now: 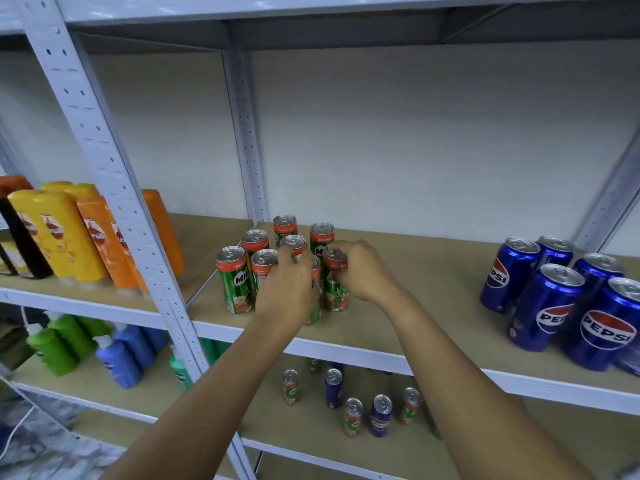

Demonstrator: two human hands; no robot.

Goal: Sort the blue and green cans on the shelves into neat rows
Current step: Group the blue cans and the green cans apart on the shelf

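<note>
Several slim green cans [232, 280] stand bunched at the left of the middle shelf [433, 299]. My left hand [289, 289] wraps around a green can in the front of the bunch, which it mostly hides. My right hand [360, 271] grips the top of the rightmost green can [335, 289]. Several blue cans [543, 310] stand grouped at the shelf's right end, apart from both hands. On the shelf below, a few green cans [290, 388] and blue cans [381, 415] stand mixed and scattered.
A white perforated upright [114, 188] stands just left of the green cans. Beyond it, yellow and orange bottles [62, 233] fill the neighbouring shelf, with green and blue bottles [117, 358] below. The white wall sits behind the shelf.
</note>
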